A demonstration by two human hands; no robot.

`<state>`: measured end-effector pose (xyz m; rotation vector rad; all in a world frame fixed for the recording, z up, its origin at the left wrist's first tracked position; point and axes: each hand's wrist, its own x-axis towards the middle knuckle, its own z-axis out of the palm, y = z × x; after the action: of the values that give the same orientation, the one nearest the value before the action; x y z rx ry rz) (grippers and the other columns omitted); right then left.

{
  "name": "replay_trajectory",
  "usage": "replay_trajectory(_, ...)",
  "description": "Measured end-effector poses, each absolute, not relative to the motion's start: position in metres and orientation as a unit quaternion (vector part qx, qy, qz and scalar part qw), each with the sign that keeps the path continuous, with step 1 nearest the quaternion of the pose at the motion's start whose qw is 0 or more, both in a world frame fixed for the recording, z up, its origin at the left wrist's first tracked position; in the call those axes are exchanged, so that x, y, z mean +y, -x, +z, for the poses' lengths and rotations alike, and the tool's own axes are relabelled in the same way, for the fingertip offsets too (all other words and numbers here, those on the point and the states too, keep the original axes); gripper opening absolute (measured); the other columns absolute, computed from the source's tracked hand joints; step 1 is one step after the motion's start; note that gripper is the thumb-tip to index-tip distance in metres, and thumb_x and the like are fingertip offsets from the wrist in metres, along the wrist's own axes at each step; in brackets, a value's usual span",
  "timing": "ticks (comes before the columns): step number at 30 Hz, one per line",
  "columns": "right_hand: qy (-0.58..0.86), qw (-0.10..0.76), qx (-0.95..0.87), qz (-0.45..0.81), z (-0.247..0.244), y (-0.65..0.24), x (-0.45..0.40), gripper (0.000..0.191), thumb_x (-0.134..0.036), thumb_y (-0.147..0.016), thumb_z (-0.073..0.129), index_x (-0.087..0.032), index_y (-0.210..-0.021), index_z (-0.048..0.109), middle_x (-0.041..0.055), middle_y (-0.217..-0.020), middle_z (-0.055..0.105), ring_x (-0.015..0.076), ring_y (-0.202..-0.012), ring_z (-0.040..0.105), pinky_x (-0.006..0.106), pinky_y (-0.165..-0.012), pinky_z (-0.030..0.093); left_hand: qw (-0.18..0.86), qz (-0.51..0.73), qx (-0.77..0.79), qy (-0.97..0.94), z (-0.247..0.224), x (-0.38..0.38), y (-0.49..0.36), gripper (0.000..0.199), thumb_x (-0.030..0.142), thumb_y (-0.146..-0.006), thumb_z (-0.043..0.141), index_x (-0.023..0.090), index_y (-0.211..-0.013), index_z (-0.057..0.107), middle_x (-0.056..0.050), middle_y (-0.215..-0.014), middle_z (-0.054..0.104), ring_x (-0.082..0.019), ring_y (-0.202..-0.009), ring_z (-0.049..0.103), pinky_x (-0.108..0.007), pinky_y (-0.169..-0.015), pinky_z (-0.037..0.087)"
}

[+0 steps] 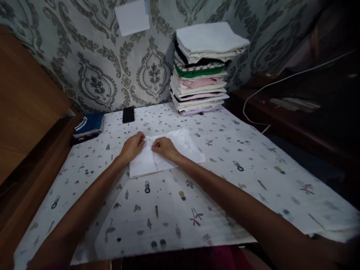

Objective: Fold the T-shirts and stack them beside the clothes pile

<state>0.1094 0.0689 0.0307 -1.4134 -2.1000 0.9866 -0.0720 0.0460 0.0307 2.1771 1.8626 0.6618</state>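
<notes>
A folded white garment (177,150) lies on the patterned cloth in front of me, with a seam or placket line running down its left part. Its exact kind I cannot make out. My left hand (134,146) is closed at the far left edge, fingertips pinching the fabric. Close beside it, my right hand (164,147) is also closed in a pinch, on the garment near the seam line. Between the two hands a narrow strip of the white fabric shows. My fingers partly hide what they grip.
A tall stack of folded clothes (199,80) stands at the back right against the patterned wall. Folded dark blue clothes (89,125) lie at the back left, near a black phone (128,114). A white cable (253,93) hangs at the right, and wooden furniture (25,101) borders the left.
</notes>
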Motion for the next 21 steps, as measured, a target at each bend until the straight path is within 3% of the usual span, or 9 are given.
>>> replay_trajectory(7, 0.494, 0.233, -0.755, 0.364, 0.027, -0.112, 0.069, 0.01, -0.012, -0.078, 0.065, -0.016, -0.081, 0.073, 0.004, -0.08, 0.073, 0.0143, -0.073, 0.063, 0.023, -0.067, 0.044, 0.097, 0.202, 0.595, -0.772, 0.023, 0.019, 0.07, 0.017, 0.02, -0.09, 0.049, 0.022, -0.103, 0.06, -0.009, -0.112, 0.066, -0.026, -0.109, 0.058, -0.041, -0.096, 0.045)
replay_trajectory(17, 0.482, 0.179, -0.789, 0.337, 0.033, -0.116, 0.057, 0.01, -0.013, -0.077, 0.064, -0.017, -0.079, 0.073, 0.0018, -0.077, 0.071, 0.0139, -0.071, 0.06, 0.023, -0.061, 0.038, 0.094, 0.234, 0.577, -0.777, 0.013, 0.014, 0.072, 0.021, 0.023, -0.094, 0.047, 0.022, -0.11, 0.06, -0.009, -0.12, 0.065, -0.025, -0.114, 0.059, -0.041, -0.102, 0.045)
replay_trajectory(21, 0.496, 0.196, -0.783, 0.321, 0.033, -0.112, 0.058, 0.012, -0.013, -0.079, 0.062, -0.017, -0.076, 0.072, 0.0024, -0.076, 0.071, 0.0145, -0.071, 0.06, 0.024, -0.062, 0.038, 0.089, 0.242, 0.574, -0.777, 0.004, 0.012, 0.074, 0.026, 0.027, -0.097, 0.045, 0.019, -0.117, 0.059, -0.01, -0.129, 0.065, -0.025, -0.121, 0.058, -0.043, -0.108, 0.043)
